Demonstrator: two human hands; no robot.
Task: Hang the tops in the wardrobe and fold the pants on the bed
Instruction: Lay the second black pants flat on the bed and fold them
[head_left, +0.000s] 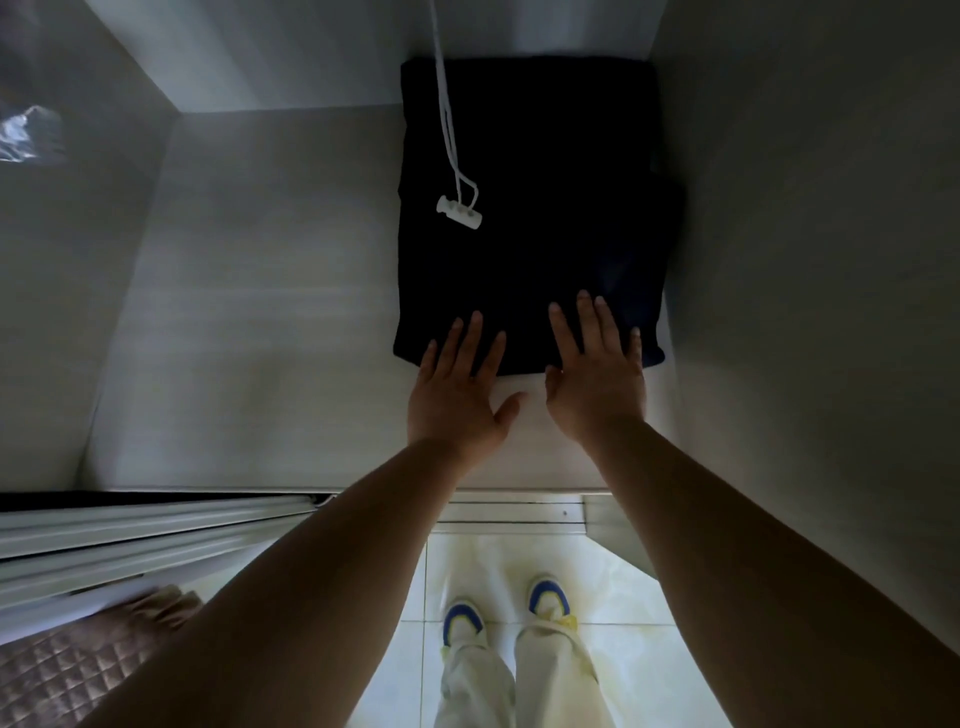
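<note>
While both bare forearms reach forward over the pale glossy tiled floor (613, 649) and the metal sliding-door track (514, 512), the two hands arrive flat at the near edge of the folded garment. The left hand (460, 387) has its fingers straight and slightly spread, fingertips lying on the cloth and palm over the bare shelf, thumb splayed toward the other hand. The right hand (597, 371) is likewise spread and flat, reaching a little deeper onto the fabric. Neither pinches or curls around anything.

The dark navy folded pants (530, 218) lie on the pale wardrobe shelf (260, 322), pushed toward its right side, touching or nearly touching the right wall panel (805, 234). From the hands the stack extends straight ahead; its long axis runs away from the person toward the back panel. The right hand sits slightly nearer the stack's middle, so any push deeper or squaring of the stack would likely lean on it.

A white drawstring cord with a plastic toggle (459, 212) dangles in front of the pants, hanging from above the frame.

No brand, label or readable writing shows anywhere.
</note>
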